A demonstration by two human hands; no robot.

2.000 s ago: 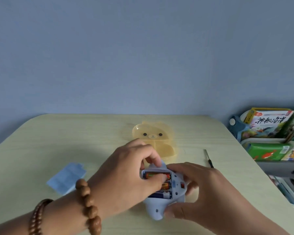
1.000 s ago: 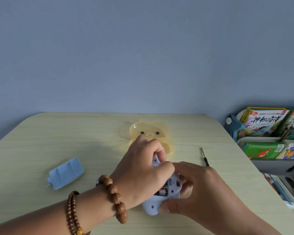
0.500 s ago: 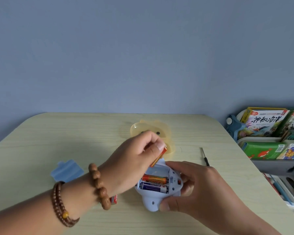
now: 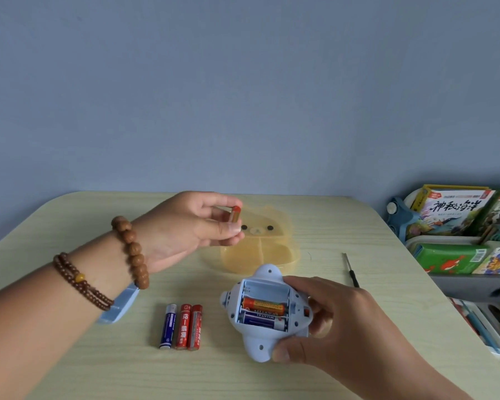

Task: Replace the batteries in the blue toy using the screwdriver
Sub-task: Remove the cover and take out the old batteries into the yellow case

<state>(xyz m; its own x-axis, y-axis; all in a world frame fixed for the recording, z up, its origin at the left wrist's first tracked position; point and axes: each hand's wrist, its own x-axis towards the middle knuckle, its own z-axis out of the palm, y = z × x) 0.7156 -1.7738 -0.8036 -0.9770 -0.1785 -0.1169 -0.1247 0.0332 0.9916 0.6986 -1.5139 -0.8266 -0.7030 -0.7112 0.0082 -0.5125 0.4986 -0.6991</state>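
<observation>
Battery, orange-red cell: pinched between thumb and fingertips of left hand, upper centre of frame, over yellow bear-shaped box. Half a second earlier it hung just above the compartment; two seconds earlier it lay in the top slot.

Blue toy: lower centre, underside up, gripped at its right edge by right hand, thumb on the lower lobe, fingers curled round the far side. Top slot now bare; orange battery and dark blue battery remain. Judgement: removal one-third done, two cells to lift before refilling.

Loose batteries, three: on table left of toy, one blue, two red, side by side; probably replacements, not certain.

Screwdriver: right of toy, idle on table.

Battery cover, pale blue: mostly hidden under left wrist. Screw not visible. Polarity marks too small to read. Books at right edge cut off.
</observation>
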